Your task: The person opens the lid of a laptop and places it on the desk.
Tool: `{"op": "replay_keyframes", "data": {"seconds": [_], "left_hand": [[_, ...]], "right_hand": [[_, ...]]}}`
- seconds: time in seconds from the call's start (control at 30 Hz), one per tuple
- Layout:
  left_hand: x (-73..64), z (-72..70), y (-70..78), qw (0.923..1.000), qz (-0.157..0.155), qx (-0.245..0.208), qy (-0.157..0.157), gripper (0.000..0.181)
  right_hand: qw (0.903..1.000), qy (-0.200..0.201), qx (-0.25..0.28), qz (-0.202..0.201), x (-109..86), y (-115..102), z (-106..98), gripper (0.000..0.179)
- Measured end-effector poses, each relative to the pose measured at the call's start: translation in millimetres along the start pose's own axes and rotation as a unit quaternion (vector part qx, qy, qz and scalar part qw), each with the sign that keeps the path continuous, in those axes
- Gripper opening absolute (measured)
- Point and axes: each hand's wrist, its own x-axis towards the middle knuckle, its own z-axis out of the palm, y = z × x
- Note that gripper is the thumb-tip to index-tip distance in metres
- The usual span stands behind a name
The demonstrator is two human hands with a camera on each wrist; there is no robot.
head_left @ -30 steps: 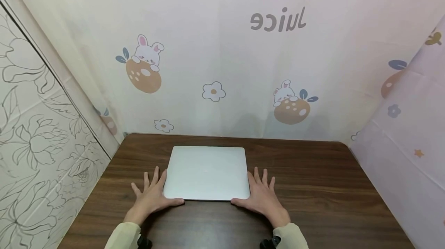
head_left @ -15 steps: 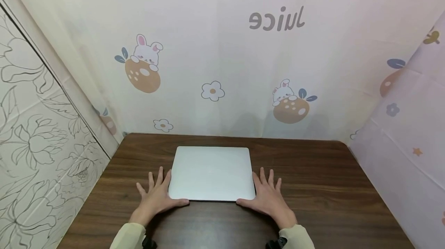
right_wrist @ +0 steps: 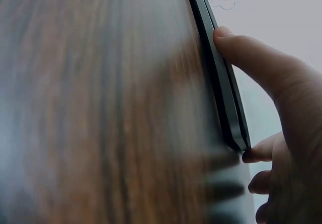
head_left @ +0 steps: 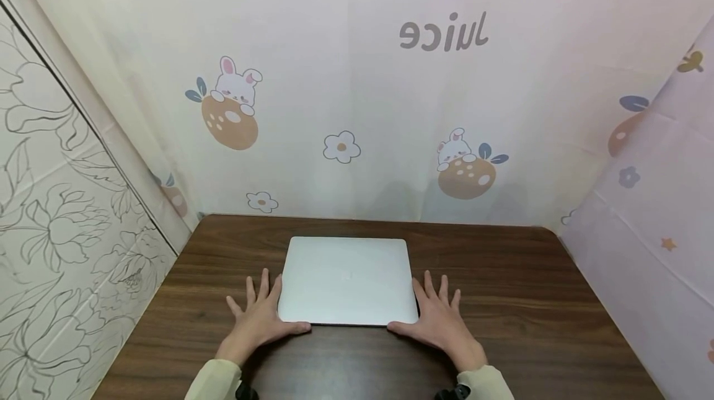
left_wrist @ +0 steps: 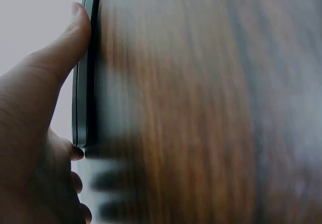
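Note:
A silver laptop [head_left: 348, 281], lid closed, lies flat on the brown wooden table [head_left: 513, 301] in the head view. My left hand [head_left: 259, 320] is spread at its near left corner, thumb along the front edge and index finger against the left side. At the near right corner my right hand [head_left: 438, 320] mirrors that pose, the other fingers fanned out over the wood. In the left wrist view the thumb of the left hand [left_wrist: 40, 83] presses the laptop's dark edge [left_wrist: 82, 103]. The right wrist view shows the right hand [right_wrist: 287, 98] with its thumb tip on the laptop's edge [right_wrist: 221, 83].
A pale curtain [head_left: 346, 77] with rabbit and flower prints hangs behind the table's far edge. Another printed cloth [head_left: 658, 201] runs down the right side, and a white panel with drawn flowers [head_left: 61, 226] stands at the left. Dark straps circle both wrists.
The laptop has slid to the right across the table, and both hands have moved along with it, keeping their fingers at its corners.

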Motion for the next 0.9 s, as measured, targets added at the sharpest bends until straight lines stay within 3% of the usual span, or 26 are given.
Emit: {"op": "replay_keyframes", "data": {"seconds": [0.9], "left_hand": [[0.6,7.8,16.5,0.9999,0.01,0.009,-0.009,0.142]], "right_hand": [[1.0,0.001,0.002,0.004,-10.0,21.6,-5.3,0.125]]}}
